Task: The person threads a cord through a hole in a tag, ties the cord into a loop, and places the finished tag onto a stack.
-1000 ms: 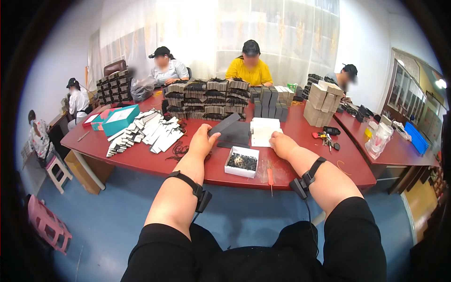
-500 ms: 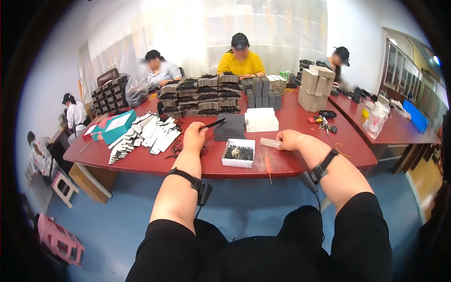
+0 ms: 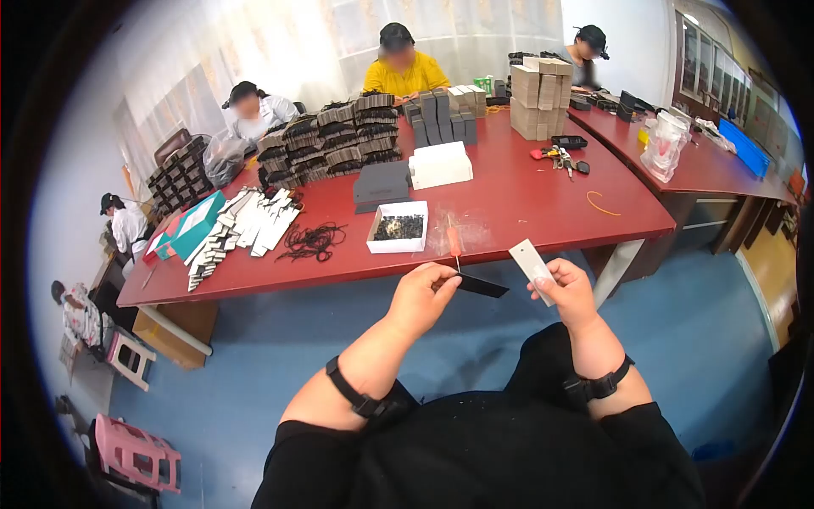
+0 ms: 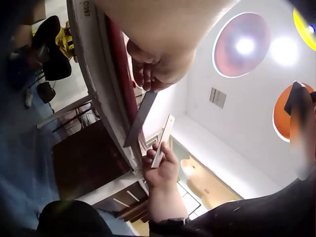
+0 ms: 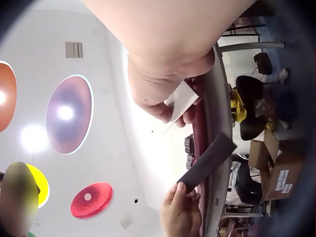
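Note:
My left hand [image 3: 418, 299] pinches a flat dark card strip [image 3: 482, 286] by one end, in front of the table's near edge. To its right, my right hand [image 3: 570, 293] grips a pale strip [image 3: 530, 261] with a small hole near its far end. The two strips are apart, their free ends angled toward each other. Both also show in the left wrist view, the dark strip [image 4: 140, 118] below my left fingers and the pale strip [image 4: 164, 138] beyond it. A stack of dark strips [image 3: 381, 188] and a stack of white ones [image 3: 441, 165] stand side by side on the table.
Near the table's front edge are a small white box [image 3: 397, 246] of tiny black pieces and an orange-handled pointed tool [image 3: 454, 239]. White strips [image 3: 259, 222] and tangled black cords [image 3: 314, 242] lie left; keys [image 3: 560, 157] lie right. Bundled stacks [image 3: 331, 140] and seated people are beyond.
My right hand has left the white stack with a pale strip. Both hands have drawn back toward my body, the left still holding its dark strip. The head view has shifted.

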`<move>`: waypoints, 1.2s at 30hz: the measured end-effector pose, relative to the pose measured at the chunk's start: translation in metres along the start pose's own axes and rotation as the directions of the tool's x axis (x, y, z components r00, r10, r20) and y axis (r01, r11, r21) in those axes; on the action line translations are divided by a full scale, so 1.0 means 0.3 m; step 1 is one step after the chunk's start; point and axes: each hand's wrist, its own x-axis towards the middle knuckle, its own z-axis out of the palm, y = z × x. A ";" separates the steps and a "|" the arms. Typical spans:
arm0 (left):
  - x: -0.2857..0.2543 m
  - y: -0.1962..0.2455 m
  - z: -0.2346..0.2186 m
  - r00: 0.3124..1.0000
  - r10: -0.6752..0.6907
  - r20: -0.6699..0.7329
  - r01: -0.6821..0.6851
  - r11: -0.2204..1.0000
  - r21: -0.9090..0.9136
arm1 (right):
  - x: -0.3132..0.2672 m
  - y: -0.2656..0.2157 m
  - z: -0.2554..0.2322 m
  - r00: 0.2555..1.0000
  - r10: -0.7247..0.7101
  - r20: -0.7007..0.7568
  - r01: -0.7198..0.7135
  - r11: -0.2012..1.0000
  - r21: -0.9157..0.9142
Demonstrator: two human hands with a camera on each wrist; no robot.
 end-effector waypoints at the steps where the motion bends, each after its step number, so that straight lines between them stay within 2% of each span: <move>1: 0.003 -0.017 0.018 1.000 0.006 -0.026 -0.006 1.000 -0.015 | -0.006 0.004 0.007 0.999 -0.003 0.032 0.003 1.000 0.003; 3: 0.007 -0.024 0.030 0.998 0.012 -0.057 -0.014 0.999 -0.032 | -0.025 0.010 0.021 0.992 0.053 0.118 -0.045 0.997 -0.069; 5: 0.009 -0.021 0.029 0.985 0.011 -0.171 -0.024 0.997 -0.077 | -0.035 0.047 0.029 0.979 0.035 0.200 -0.014 0.994 -0.109; 6: 0.014 -0.020 0.033 0.985 0.011 -0.170 -0.024 0.997 -0.076 | -0.044 0.042 0.040 0.977 0.051 0.206 -0.010 0.981 -0.196; 9: 0.023 -0.034 0.042 0.999 0.013 -0.039 -0.014 1.000 -0.013 | -0.046 0.069 0.073 0.982 0.106 0.155 -0.076 0.979 -0.189; 10: 0.025 -0.046 0.045 0.999 0.019 -0.043 -0.019 1.000 -0.008 | -0.041 0.083 0.079 0.990 0.089 0.108 -0.056 0.959 -0.277; 13: 0.013 -0.062 0.052 0.999 0.014 -0.041 -0.016 0.999 -0.046 | -0.010 0.109 0.120 0.997 0.010 0.071 0.012 0.953 -0.303; 14: 0.005 -0.060 0.043 0.998 0.002 -0.070 -0.011 0.992 -0.126 | -0.002 0.103 0.131 0.988 0.131 0.080 -0.105 0.955 -0.276; 15: -0.008 -0.059 0.031 0.995 -0.014 -0.100 -0.007 0.979 -0.206 | 0.004 0.113 0.151 0.988 0.132 0.083 -0.105 0.957 -0.272; 16: -0.025 -0.067 0.014 0.991 -0.038 -0.126 -0.002 0.955 -0.297 | 0.019 0.134 0.171 0.975 0.199 0.101 -0.179 0.968 -0.179; 17: -0.046 -0.095 -0.003 0.981 -0.038 -0.190 -0.023 0.952 -0.305 | 0.041 0.156 0.187 0.958 0.257 0.126 -0.248 0.965 -0.086; 19: -0.105 -0.151 -0.037 0.958 -0.106 -0.266 0.028 0.959 -0.284 | 0.069 0.213 0.210 0.953 0.271 0.134 -0.266 0.962 -0.054; 21: -0.178 -0.195 -0.081 0.949 -0.173 -0.265 0.106 0.963 -0.246 | 0.086 0.261 0.227 0.968 0.231 0.098 -0.240 0.967 0.083; 23: -0.248 -0.258 -0.110 0.928 -0.218 -0.301 0.130 0.949 -0.287 | 0.096 0.289 0.233 0.976 0.196 0.092 -0.201 0.978 0.048; 25: -0.315 -0.312 -0.152 0.929 -0.227 -0.293 0.180 0.967 -0.179 | 0.106 0.292 0.255 0.968 0.227 0.112 -0.205 0.962 -0.180; 26: -0.329 -0.337 -0.168 0.928 -0.227 -0.294 0.176 0.966 -0.190 | 0.113 0.304 0.264 0.916 0.355 0.189 -0.321 0.928 -0.188; 27: -0.331 -0.313 -0.192 0.935 -0.153 -0.321 0.155 0.988 -0.019 | 0.117 0.320 0.261 0.839 0.476 0.264 -0.431 0.877 -0.212; 28: -0.326 -0.292 -0.219 0.935 -0.123 -0.333 0.158 0.984 0.080 | 0.106 0.342 0.257 0.825 0.476 0.303 -0.427 0.878 -0.218; 29: -0.307 -0.281 -0.252 0.938 -0.090 -0.336 0.155 0.972 0.174 | 0.084 0.364 0.238 0.846 0.462 0.265 -0.254 0.787 -0.562; 30: -0.276 -0.299 -0.292 0.921 0.076 -0.382 0.050 0.950 0.309 | 0.070 0.381 0.215 0.877 0.419 0.235 -0.050 0.566 -0.823; 31: -0.239 -0.318 -0.332 0.883 0.241 -0.402 -0.043 0.895 0.443 | 0.058 0.399 0.194 0.865 0.443 0.236 -0.091 0.600 -0.795; 32: -0.197 -0.280 -0.364 0.841 0.320 -0.436 -0.024 0.827 0.562 | 0.047 0.417 0.177 0.849 0.474 0.234 -0.141 0.629 -0.764; 33: -0.166 -0.243 -0.387 0.801 0.398 -0.447 0.003 0.744 0.668 | 0.044 0.414 0.172 0.842 0.479 0.247 -0.133 0.629 -0.766; 34: -0.152 -0.250 -0.406 0.800 0.393 -0.453 0.014 0.742 0.670 | 0.035 0.397 0.167 0.824 0.498 0.270 -0.205 0.706 -0.678; 35: -0.134 -0.264 -0.423 0.851 0.388 -0.355 0.019 0.652 0.758 | 0.031 0.375 0.161 0.809 0.510 0.291 -0.277 0.769 -0.576; 36: -0.119 -0.279 -0.434 0.892 0.371 -0.258 0.011 0.552 0.834 | 0.033 0.353 0.154 0.795 0.520 0.312 -0.286 0.775 -0.563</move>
